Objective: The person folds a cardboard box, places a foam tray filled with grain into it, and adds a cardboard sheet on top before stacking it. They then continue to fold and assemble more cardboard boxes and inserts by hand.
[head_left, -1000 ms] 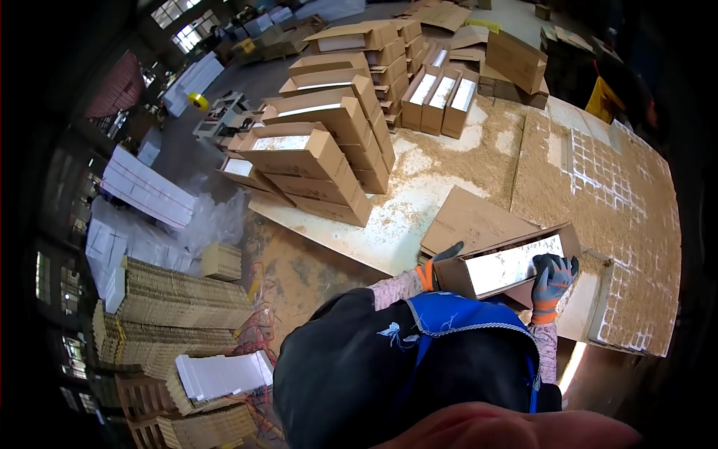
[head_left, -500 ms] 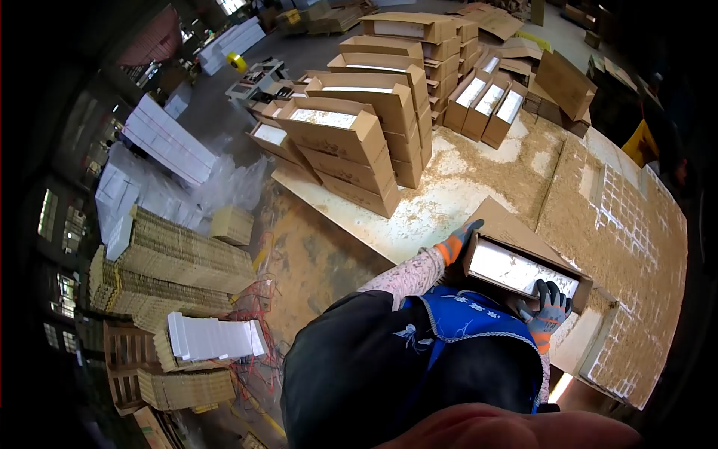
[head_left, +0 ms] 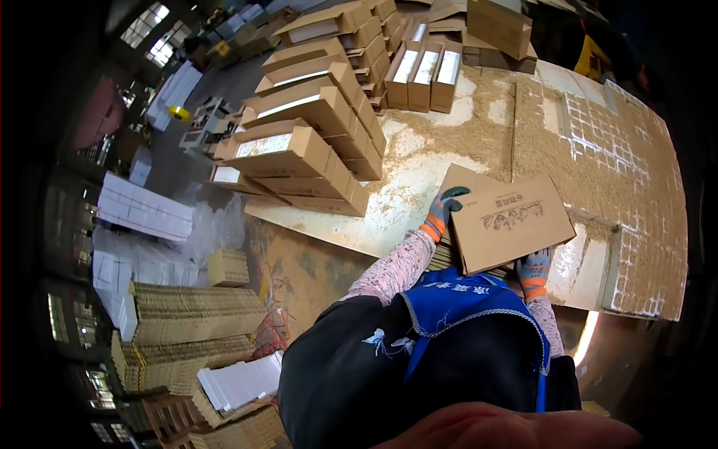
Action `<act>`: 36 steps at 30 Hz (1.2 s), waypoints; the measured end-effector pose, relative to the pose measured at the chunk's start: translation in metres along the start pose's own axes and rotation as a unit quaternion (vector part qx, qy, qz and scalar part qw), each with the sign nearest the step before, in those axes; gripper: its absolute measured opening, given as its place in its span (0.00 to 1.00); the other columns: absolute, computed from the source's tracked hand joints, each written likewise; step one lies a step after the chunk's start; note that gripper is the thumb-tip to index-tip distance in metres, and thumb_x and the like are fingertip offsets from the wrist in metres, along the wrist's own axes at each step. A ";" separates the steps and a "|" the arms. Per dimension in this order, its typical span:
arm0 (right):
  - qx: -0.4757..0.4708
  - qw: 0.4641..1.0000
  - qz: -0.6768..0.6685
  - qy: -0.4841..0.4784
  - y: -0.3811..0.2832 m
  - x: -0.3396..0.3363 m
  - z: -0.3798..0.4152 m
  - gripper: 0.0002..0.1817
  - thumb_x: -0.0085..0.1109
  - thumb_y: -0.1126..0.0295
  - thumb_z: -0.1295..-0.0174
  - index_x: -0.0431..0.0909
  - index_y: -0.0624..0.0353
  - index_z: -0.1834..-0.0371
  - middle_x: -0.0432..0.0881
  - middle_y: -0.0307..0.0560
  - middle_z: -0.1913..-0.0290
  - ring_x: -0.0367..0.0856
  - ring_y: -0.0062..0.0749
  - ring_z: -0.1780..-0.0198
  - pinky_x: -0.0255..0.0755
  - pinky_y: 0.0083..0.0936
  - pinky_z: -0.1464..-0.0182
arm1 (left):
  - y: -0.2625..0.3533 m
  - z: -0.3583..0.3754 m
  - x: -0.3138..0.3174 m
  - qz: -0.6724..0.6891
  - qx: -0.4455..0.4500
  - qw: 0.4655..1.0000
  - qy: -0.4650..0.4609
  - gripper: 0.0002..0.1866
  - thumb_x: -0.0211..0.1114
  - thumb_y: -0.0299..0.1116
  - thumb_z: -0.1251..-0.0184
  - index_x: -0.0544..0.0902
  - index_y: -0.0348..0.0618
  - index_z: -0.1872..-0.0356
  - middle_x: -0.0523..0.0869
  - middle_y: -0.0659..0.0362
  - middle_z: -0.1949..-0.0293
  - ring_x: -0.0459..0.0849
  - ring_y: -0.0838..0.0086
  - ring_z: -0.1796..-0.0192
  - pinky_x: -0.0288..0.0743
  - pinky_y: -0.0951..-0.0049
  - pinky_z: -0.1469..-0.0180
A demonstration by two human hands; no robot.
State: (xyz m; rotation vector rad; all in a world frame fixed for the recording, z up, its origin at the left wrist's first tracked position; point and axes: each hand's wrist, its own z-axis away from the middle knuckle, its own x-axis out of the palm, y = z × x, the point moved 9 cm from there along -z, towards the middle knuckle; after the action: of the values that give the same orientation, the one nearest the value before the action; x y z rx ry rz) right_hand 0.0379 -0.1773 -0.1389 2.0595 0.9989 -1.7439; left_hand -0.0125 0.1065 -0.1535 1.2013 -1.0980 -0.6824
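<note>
Box (head_left: pixel 514 227) over the near part of the tabletop (head_left: pixel 389 218), above flat cardboard (head_left: pixel 465 178). Printed face up, toward camera. Long axis runs crosswise, slanted, right end farther out than left. Gloved left hand (head_left: pixel 443 211) at left end: fingers bent, thumb apart. Gloved right hand (head_left: pixel 534 271) at near edge, right half; fingertips hidden, can't tell grip.

box (head_left: pixel 514 226) now shows its printed face up; white block inside is out of view. right hand (head_left: pixel 534 268) is off the block, now at box's near edge.
</note>
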 end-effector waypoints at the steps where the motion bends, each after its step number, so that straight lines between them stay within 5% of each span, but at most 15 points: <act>1: -0.017 1.000 0.002 0.025 -0.003 -0.001 0.006 0.29 0.67 0.64 0.61 0.74 0.60 0.52 0.73 0.59 0.50 0.69 0.54 0.47 0.60 0.46 0.40 | -0.004 0.010 -0.001 0.072 -0.028 0.997 0.023 0.26 0.52 0.27 0.58 0.77 0.30 0.51 0.82 0.52 0.54 0.79 0.67 0.52 0.73 0.72 0.47; 8: -0.008 0.998 -0.067 -0.002 -0.001 -0.006 0.009 0.29 0.64 0.62 0.56 0.72 0.61 0.48 0.72 0.62 0.49 0.66 0.57 0.44 0.57 0.46 0.38 | 0.012 -0.007 0.014 -0.143 -0.123 0.981 -0.049 0.20 0.58 0.36 0.46 0.79 0.33 0.55 0.84 0.51 0.58 0.82 0.67 0.57 0.75 0.70 0.54; 10: 0.007 0.996 -0.089 -0.012 0.005 -0.002 0.007 0.29 0.64 0.62 0.55 0.72 0.62 0.48 0.71 0.63 0.49 0.65 0.58 0.44 0.56 0.46 0.38 | 0.059 -0.007 0.053 -0.522 -0.123 0.825 -0.179 0.21 0.59 0.43 0.41 0.79 0.34 0.55 0.84 0.47 0.58 0.83 0.59 0.57 0.74 0.65 0.56; 11: 0.028 0.994 -0.099 -0.032 0.013 0.007 0.008 0.30 0.64 0.61 0.55 0.71 0.62 0.48 0.71 0.64 0.48 0.65 0.59 0.44 0.56 0.47 0.38 | 0.036 -0.021 0.049 -0.590 -0.143 0.769 -0.199 0.31 0.57 0.56 0.42 0.79 0.35 0.52 0.83 0.45 0.57 0.81 0.53 0.56 0.73 0.64 0.52; 15: 0.050 0.988 -0.127 -0.075 0.032 0.032 0.013 0.31 0.63 0.61 0.56 0.70 0.62 0.46 0.68 0.67 0.45 0.62 0.61 0.42 0.54 0.48 0.37 | 0.049 -0.030 0.093 -0.612 -0.162 0.756 -0.164 0.37 0.51 0.63 0.41 0.79 0.34 0.52 0.82 0.44 0.54 0.80 0.52 0.52 0.72 0.63 0.48; 17: 0.061 0.983 -0.160 -0.065 0.035 0.033 0.014 0.32 0.63 0.61 0.57 0.69 0.62 0.46 0.67 0.67 0.45 0.61 0.62 0.41 0.53 0.48 0.36 | 0.046 -0.027 0.104 -0.682 -0.184 0.691 -0.151 0.43 0.45 0.68 0.42 0.78 0.31 0.50 0.80 0.43 0.51 0.78 0.53 0.48 0.69 0.63 0.44; 23: 0.099 0.969 -0.214 -0.069 0.050 0.060 0.018 0.35 0.61 0.61 0.56 0.66 0.63 0.43 0.62 0.70 0.41 0.56 0.64 0.38 0.48 0.49 0.33 | 0.038 -0.022 0.094 -0.637 -0.117 0.758 -0.076 0.41 0.44 0.67 0.40 0.79 0.33 0.52 0.79 0.43 0.50 0.79 0.54 0.48 0.69 0.63 0.45; 31: 0.086 0.978 -0.185 -0.045 0.039 0.049 0.019 0.34 0.58 0.58 0.54 0.66 0.64 0.43 0.62 0.69 0.40 0.56 0.62 0.37 0.47 0.49 0.33 | 0.044 -0.019 0.102 -0.652 -0.079 0.751 -0.062 0.39 0.45 0.66 0.40 0.78 0.37 0.48 0.79 0.45 0.48 0.77 0.55 0.45 0.68 0.63 0.42; 36: 0.064 0.983 -0.159 -0.062 0.028 0.033 0.014 0.35 0.57 0.55 0.55 0.66 0.63 0.43 0.65 0.67 0.43 0.59 0.60 0.39 0.51 0.47 0.35 | 0.041 -0.021 0.095 -0.668 -0.131 0.731 -0.042 0.39 0.46 0.66 0.40 0.77 0.38 0.47 0.78 0.46 0.47 0.76 0.56 0.44 0.68 0.63 0.42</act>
State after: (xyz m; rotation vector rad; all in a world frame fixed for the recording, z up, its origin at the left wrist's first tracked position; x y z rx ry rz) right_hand 0.0468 -0.1954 -0.1803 1.9179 1.2644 -2.1152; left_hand 0.0357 0.0418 -0.0855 1.6062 0.0325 -1.9203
